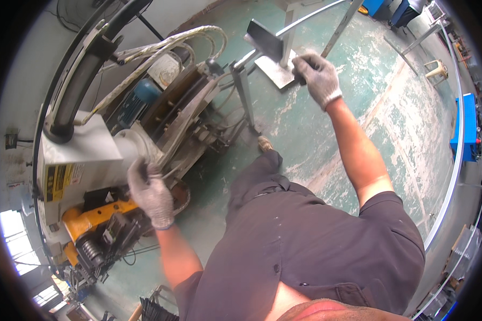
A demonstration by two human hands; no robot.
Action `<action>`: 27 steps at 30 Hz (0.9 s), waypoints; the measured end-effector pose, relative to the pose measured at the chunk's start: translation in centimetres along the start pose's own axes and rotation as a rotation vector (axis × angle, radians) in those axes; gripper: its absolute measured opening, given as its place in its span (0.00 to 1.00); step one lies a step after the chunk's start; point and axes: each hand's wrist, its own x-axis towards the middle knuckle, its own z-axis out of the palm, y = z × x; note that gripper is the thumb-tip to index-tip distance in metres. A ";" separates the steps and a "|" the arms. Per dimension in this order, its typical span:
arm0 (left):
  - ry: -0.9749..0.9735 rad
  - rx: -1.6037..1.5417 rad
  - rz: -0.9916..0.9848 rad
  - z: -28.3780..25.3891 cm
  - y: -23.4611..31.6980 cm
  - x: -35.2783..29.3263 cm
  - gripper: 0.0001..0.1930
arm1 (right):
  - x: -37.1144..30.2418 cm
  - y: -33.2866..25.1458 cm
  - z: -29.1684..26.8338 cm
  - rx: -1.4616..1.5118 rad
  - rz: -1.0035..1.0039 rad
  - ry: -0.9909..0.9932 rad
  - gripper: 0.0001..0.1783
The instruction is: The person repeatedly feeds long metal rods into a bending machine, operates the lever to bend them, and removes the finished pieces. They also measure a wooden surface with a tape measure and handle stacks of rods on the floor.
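Note:
Both my hands wear grey knit gloves. My left hand (149, 193) is closed on a part at the side of a grey and yellow machine (88, 155), close to its white cylindrical housing. My right hand (317, 76) reaches forward and grips a thin metal bar (304, 19) that bends away to the upper right. Just left of that hand, a dark flat plate (264, 38) sits on a steel stand (244, 91). My dark shirt, trouser leg and one shoe (264, 143) show below.
A black curved guard and bundled pale hoses (160, 51) arch over the machine. The floor (391, 117) is worn green paint. A long curved metal strip (456, 134) runs along the right, beside a blue cabinet (468, 128). A white stool (436, 68) stands far right.

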 end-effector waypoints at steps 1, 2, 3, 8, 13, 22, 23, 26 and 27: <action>-0.095 -0.067 -0.007 2.9 2.2 0.6 0.21 | 2.9 -0.8 -0.7 -0.059 -0.054 0.001 0.15; -0.152 -0.241 -0.066 5.7 3.5 1.1 0.20 | 5.8 -1.2 -1.3 -0.099 -0.081 -0.017 0.15; -0.189 -0.288 -0.061 8.7 3.7 1.7 0.23 | 8.6 -1.4 -2.1 -0.149 -0.111 -0.028 0.15; -0.421 -0.573 -0.228 19.0 9.5 4.8 0.33 | 18.1 -2.4 -4.2 -0.482 -0.226 -0.272 0.18; -0.517 -0.480 -0.288 24.6 14.9 7.4 0.41 | 25.7 -3.3 -3.2 -0.681 -0.144 -0.648 0.20; -0.349 -0.209 -0.590 32.2 22.4 10.1 0.44 | 34.6 3.2 7.4 -0.904 -0.296 -1.694 0.41; -0.321 -0.235 -0.655 33.4 23.1 10.2 0.43 | 35.0 6.3 8.5 -0.815 -0.416 -1.818 0.38; -0.237 -0.195 -0.806 36.2 25.1 10.6 0.34 | 33.3 7.4 10.4 -0.862 -0.390 -1.925 0.29; -0.193 -0.191 -0.826 36.8 25.2 10.6 0.33 | 32.7 9.1 11.0 -0.859 -0.321 -1.910 0.23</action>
